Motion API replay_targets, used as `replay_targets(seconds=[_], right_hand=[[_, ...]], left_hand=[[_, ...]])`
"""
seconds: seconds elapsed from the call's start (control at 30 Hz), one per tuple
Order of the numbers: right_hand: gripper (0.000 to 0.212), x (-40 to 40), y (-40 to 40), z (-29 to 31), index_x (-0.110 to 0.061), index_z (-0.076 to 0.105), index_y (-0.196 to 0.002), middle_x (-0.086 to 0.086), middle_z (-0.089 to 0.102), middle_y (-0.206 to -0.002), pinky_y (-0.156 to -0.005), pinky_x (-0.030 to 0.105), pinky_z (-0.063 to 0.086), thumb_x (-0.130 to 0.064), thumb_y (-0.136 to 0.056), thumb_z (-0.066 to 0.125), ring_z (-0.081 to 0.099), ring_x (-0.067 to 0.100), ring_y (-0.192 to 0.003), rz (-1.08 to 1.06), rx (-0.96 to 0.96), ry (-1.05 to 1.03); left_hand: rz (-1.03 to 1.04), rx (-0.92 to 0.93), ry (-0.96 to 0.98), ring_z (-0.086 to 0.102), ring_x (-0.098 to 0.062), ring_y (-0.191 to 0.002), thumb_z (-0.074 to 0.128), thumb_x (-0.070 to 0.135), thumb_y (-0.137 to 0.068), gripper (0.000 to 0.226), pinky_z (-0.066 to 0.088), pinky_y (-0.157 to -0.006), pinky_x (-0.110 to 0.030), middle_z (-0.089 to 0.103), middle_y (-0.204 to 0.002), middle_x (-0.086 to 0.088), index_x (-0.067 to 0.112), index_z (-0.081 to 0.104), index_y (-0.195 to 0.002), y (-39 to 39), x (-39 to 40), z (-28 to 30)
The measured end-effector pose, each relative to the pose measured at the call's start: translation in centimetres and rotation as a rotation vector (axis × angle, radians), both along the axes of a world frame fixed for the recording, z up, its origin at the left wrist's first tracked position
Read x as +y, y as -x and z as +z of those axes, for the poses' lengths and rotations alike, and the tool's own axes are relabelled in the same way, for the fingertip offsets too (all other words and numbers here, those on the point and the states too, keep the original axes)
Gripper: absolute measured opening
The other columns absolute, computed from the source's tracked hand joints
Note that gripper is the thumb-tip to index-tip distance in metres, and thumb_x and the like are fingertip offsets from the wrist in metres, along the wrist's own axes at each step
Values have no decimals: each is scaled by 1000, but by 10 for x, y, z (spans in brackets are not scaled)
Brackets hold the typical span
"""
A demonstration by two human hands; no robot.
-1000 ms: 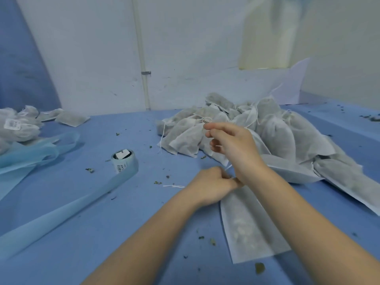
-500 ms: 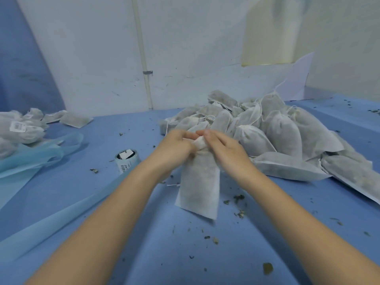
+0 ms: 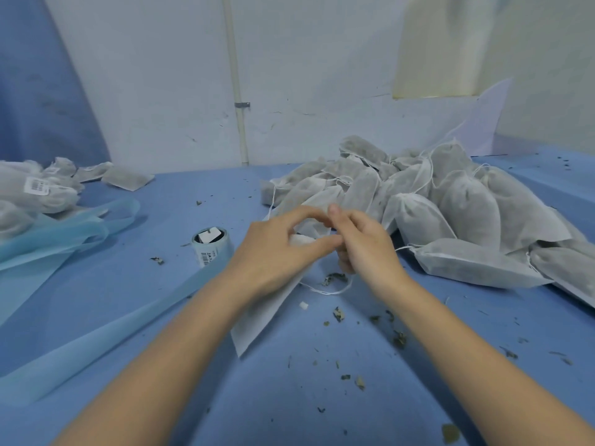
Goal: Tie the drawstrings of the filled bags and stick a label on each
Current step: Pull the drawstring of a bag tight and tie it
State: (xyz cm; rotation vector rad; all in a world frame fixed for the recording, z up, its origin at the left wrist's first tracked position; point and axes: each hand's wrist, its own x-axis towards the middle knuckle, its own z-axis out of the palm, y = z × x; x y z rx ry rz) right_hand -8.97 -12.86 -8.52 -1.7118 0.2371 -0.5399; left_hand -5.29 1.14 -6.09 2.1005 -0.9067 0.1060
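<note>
A white fabric bag (image 3: 257, 320) lies on the blue table, its lower end showing below my left wrist. My left hand (image 3: 273, 252) curls over the bag's gathered neck. Beside it my right hand (image 3: 363, 246) pinches the white drawstring (image 3: 328, 289), which hangs in a loop down to the table. A pile of filled bags (image 3: 450, 214) lies right behind my hands. A roll of labels (image 3: 211, 244) stands just left of my left hand. Labelled bags (image 3: 42, 194) lie at the far left.
A long strip of light blue backing tape (image 3: 96, 333) runs from the roll toward the near left edge. Dried herb crumbs (image 3: 399, 339) are scattered over the blue table (image 3: 322, 397). A white wall stands behind the table.
The bag has gone from hanging upright between both hands to lying on the table under my left hand. My right hand has drawn the string out into a loose loop.
</note>
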Motion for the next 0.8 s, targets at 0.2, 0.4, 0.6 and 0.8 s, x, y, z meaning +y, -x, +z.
replay_targets(seconds=[0.2,0.4,0.6,0.8], right_hand=[[28,0,-3,-5,-21,63,-75,-13,48,-48,-58,25,35,-44,-91,58,44,3,-48,-54,-9,93],[48,-5,1,-1,-21,62,-46,-8,46,-45,-51,21,33,-45,-88,59,37,8,-46,-91,110,293],[30,1,-1,-2,-9,48,-61,-8,24,-42,-33,16,11,-13,-89,37,14,6,-34,150,101,-577],[30,11,-1,-10,-5,61,-88,-8,25,-46,-35,16,11,-3,-88,31,10,7,-41,343,-60,-921]], left_hand=[[114,-126,-43,47,4,-55,56,52,-83,14,30,-52,-13,50,-47,27,53,67,-91,-9,3,-10],[90,-213,-140,54,-19,-83,47,22,-97,21,41,-76,-30,57,-86,6,18,62,-82,-15,3,-24],[70,178,233,55,-4,-51,47,15,-98,23,41,-53,-9,62,-63,9,21,56,-77,-11,-6,-34],[99,274,435,53,-13,-52,56,16,-92,13,47,-62,-31,66,-64,8,21,53,-81,-5,-11,-36]])
